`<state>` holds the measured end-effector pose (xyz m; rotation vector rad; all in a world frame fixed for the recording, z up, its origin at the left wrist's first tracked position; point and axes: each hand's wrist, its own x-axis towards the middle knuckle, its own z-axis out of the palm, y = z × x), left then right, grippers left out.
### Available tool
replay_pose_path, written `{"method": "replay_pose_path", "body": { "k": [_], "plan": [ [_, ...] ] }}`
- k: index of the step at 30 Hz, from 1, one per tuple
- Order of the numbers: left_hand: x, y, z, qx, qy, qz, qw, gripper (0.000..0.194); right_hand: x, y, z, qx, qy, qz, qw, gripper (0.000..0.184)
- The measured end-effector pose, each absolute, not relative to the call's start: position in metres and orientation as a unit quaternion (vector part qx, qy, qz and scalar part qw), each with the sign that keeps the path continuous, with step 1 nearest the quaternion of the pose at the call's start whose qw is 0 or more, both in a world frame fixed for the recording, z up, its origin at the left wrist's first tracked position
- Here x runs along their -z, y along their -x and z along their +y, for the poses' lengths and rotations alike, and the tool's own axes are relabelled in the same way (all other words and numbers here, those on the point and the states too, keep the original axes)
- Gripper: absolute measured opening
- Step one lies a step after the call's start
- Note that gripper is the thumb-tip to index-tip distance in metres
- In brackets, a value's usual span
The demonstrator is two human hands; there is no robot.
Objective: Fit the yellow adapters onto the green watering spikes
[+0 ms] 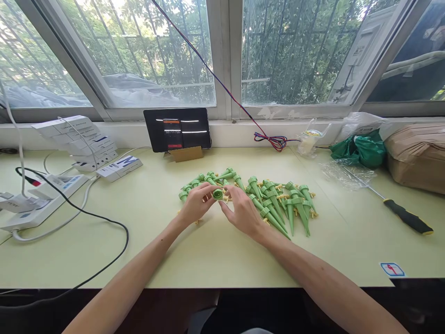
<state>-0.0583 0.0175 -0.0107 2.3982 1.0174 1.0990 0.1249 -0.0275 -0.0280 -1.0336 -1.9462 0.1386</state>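
Note:
My left hand (196, 203) is closed around a green watering spike (218, 194), its round, ringed end turned towards me. Beside it, my right hand (245, 211) has its thumb and fingers apart, with the fingertips close to the spike's right side. Whether they touch it I cannot tell. Small yellow pieces show between and behind the hands. To the right lies a heap of green spikes (274, 202) with yellow valves among them. Behind my left hand more green spikes (200, 178) lie in a loose group, partly hidden by the fingers.
A tablet (177, 130) leans on a cardboard stand at the back. White boxes (92, 144), a power strip (45, 204) and cables lie left. A screwdriver (406, 215), a green bag (365, 148) and a brown parcel (417, 155) are right. Coiled wires (274, 140) lie near the window.

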Motion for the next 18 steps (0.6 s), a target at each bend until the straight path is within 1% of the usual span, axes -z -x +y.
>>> {"method": "replay_pose_path", "body": {
  "k": [2,6,10,13,18],
  "plan": [
    [0.009,0.059,0.017,-0.397,-0.825,0.366,0.169,0.018,0.027,-0.125,-0.028,-0.064,0.436,-0.784,0.438,0.034],
    [0.004,0.061,0.017,-0.452,-0.777,0.386,0.208,0.017,0.026,-0.126,-0.029,-0.081,0.485,-0.782,0.383,0.031],
    [0.000,0.061,0.017,-0.513,-0.716,0.384,0.276,0.017,0.026,-0.126,-0.030,-0.094,0.508,-0.788,0.334,0.030],
    [-0.002,0.061,0.016,-0.520,-0.687,0.388,0.327,0.018,0.027,-0.126,-0.031,-0.100,0.519,-0.795,0.298,0.028],
    [-0.001,0.062,0.017,-0.514,-0.654,0.406,0.379,0.022,0.025,-0.125,-0.031,-0.109,0.528,-0.802,0.258,0.028]
  ]
}}
